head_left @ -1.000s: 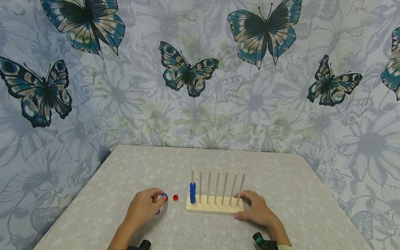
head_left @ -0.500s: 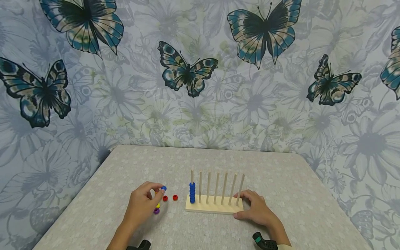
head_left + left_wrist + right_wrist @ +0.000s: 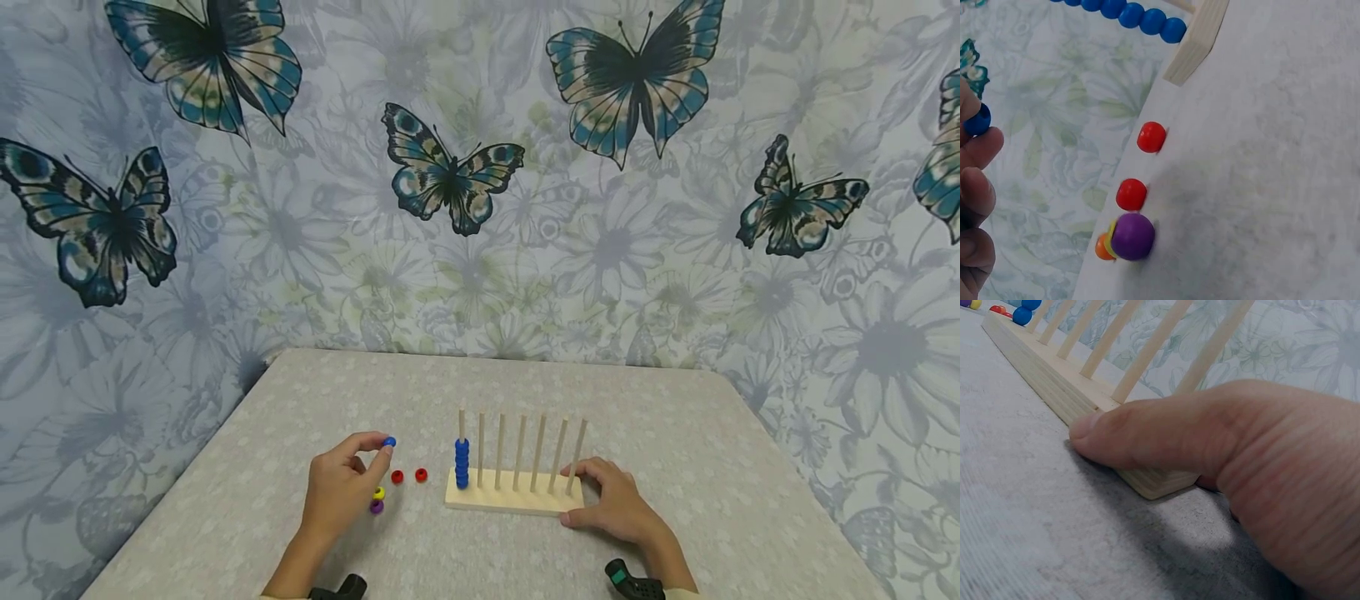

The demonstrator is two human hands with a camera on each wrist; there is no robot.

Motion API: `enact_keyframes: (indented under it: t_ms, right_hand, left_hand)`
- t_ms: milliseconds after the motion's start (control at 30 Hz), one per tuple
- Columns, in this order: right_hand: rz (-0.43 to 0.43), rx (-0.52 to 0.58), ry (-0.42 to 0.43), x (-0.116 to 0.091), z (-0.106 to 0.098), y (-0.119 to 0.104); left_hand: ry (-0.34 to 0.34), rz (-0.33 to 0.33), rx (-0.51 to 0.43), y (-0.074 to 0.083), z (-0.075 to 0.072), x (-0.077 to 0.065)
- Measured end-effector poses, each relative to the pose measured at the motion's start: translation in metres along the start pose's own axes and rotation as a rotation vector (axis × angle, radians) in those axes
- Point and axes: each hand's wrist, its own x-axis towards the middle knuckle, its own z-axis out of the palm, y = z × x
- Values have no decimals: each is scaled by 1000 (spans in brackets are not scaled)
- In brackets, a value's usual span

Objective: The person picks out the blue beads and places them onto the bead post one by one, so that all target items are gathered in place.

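Between thumb and forefinger, my left hand (image 3: pixel 341 492) pinches a blue bead (image 3: pixel 389 442) raised above the table; its hole shows in the left wrist view. My right hand (image 3: pixel 618 507) grips the right end of a wooden peg stand (image 3: pixel 517 500), thumb along the front edge. Seven-like rows aside, several upright pegs rise from the stand. Only the leftmost carries a stack of blue beads (image 3: pixel 462 464), with its top bare. Two red beads (image 3: pixel 422 475) lie apart between the left hand and the stand.
Near the left hand lie a yellow bead (image 3: pixel 379 493) and a purple bead (image 3: pixel 377 507). An orange bead (image 3: pixel 1104 247) shows partly behind them in the left wrist view. The cloth-covered table (image 3: pixel 510 392) meets a butterfly-patterned wall (image 3: pixel 480 275).
My left hand has lifted the blue bead up and away from the other beads, uncovering the yellow and purple ones. The right hand and the stand stay put.
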Motion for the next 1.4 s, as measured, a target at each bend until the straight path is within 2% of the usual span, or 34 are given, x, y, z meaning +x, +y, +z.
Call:
enact_keyframes:
  t_ms: [233,400,633,900,1167,1400]
  right_hand:
    - [-8,-18,10,1,-2,2]
    - [-11,-1,4,-1,-2,0]
    - [-24,-11,11,1,-2,2]
    - [-29,10,20,-1,-1,3]
    - [-20,9,11,-1,0,4]
    - [-24,-20,10,0,-1,6]
  left_hand:
    - [93,162,24,12,2,11]
    - [111,216,30,29,-1,21]
    - [125,259,11,52,1,37]
    - [96,296,-90,72,7,50]
    - [103,311,-142,92,13,51]
    - [119,341,-156,95,16,50]
